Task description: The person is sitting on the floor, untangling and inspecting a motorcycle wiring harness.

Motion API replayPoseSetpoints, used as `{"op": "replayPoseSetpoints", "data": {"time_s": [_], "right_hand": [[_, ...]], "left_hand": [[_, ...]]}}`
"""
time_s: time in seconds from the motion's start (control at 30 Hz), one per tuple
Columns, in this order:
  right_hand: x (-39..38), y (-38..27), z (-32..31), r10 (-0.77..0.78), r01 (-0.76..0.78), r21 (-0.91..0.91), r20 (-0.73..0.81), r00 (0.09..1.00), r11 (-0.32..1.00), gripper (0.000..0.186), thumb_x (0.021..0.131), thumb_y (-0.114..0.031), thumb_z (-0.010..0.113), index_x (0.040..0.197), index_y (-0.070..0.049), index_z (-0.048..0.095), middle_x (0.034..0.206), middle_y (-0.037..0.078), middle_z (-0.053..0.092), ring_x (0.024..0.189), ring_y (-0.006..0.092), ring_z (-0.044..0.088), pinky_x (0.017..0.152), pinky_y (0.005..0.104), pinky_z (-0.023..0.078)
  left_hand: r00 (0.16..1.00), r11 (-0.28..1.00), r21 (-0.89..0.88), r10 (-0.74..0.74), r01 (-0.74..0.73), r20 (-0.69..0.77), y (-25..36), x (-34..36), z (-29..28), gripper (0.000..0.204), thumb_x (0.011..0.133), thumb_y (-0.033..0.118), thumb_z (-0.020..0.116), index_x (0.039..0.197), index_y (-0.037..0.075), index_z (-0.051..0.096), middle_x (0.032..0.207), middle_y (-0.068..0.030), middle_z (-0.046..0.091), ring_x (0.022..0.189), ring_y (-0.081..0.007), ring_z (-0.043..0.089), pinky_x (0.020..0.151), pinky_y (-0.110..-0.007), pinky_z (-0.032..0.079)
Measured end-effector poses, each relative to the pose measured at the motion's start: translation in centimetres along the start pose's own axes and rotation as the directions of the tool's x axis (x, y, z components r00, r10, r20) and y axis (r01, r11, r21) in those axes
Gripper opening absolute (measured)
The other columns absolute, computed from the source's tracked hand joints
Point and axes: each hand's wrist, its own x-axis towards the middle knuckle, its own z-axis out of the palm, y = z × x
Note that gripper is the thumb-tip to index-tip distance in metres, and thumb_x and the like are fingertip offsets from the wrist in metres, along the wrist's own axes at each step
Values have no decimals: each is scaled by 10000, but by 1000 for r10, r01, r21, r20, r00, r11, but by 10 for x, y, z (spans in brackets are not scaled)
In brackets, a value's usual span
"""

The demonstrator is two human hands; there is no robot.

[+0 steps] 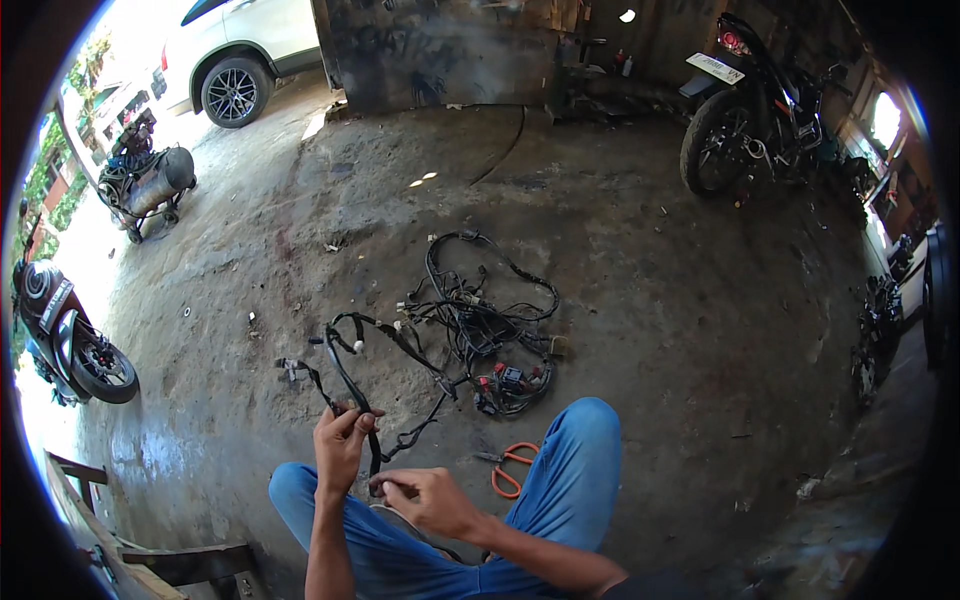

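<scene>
A tangled black wiring harness with connectors lies on the concrete floor, one branch rising to my hands. My left hand is closed on that branch at about knee height, with short leads hanging beyond it. Just below and to the right, my right hand has its fingers closed on a lower part of the same taped bundle; the fingertips partly hide it. Orange-handled scissors lie on the floor beside my right knee.
A motorcycle stands at back right, another at left near a compressor. A white car is beyond a dark panel. A wooden frame is at lower left; dark parts line the right edge.
</scene>
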Motion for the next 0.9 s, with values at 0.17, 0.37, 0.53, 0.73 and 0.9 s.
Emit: {"op": "replayPoseSetpoints", "data": {"time_s": [0.17,0.37,0.53,0.73,0.9], "right_hand": [[54,53,-31,225,-191,118,-493,841,974,177,934,-130,603,907,21,693,706,106,698,645,194,671,630,329,526],[142,226,-174,121,-761,-379,-853,508,527,731,817,-444,728,1460,-174,508,1557,216,368,1459,456,289,1151,640,256],[127,265,-191,350,-827,-426,-760,547,367,764,793,-531,729,1466,-235,519,1631,171,286,1519,401,204,1167,662,243],[110,254,-131,646,-670,-723,-432,629,169,695,798,-598,708,1391,-252,604,1490,152,511,1469,431,273,1122,670,283],[94,265,-63,583,-506,-721,-174,793,473,558,727,-553,726,1144,-182,739,1181,103,733,1141,331,665,1099,516,384]], "left_hand": [[999,999,0,-52,52,-11,-35,3,-6,269,1018,240,641,1054,9,774,711,32,525,641,-90,454,625,-249,371],[962,897,-363,-272,254,1,-37,-2,-21,332,1056,263,580,1093,-28,736,654,55,519,550,-20,424,505,-210,337],[942,847,-467,-326,255,-78,-50,-4,-39,350,1060,284,573,1128,-29,716,614,67,460,484,-18,361,513,-237,475],[932,850,-475,-333,230,-144,-55,9,-25,345,1055,295,581,1137,-14,713,590,86,369,482,-16,346,563,-261,538],[959,893,-430,-228,137,-167,-56,16,-19,343,1043,308,603,1083,-5,735,601,48,498,500,-17,456,495,-231,431]]}}
